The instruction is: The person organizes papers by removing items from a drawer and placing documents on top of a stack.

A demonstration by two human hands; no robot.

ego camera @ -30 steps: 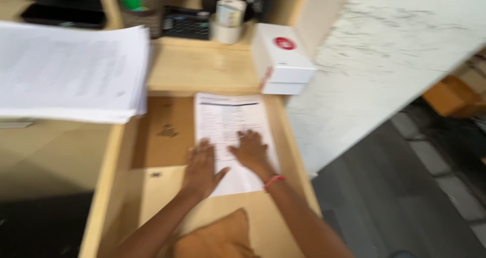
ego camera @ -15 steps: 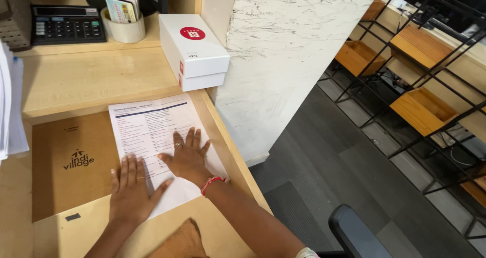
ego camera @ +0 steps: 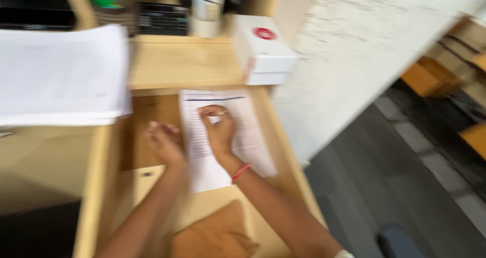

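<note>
The whole frame is smeared by strong motion blur, so no edge is crisp: the printed sheet [ego camera: 223, 136] shows its lines only as grey streaks, and both the left hand [ego camera: 164, 142] and the right hand [ego camera: 218, 129] are soft, their fingers hard to tell apart. The light is bright, even and warm with no hard glare, though the white paper stack [ego camera: 61, 76] at the upper left and the pale wall [ego camera: 354, 50] at the upper right look nearly washed out. Soft shadow lies under that stack and the lower left corner falls to near black, while the floor [ego camera: 405, 187] at the right is dim and blurred.
</note>
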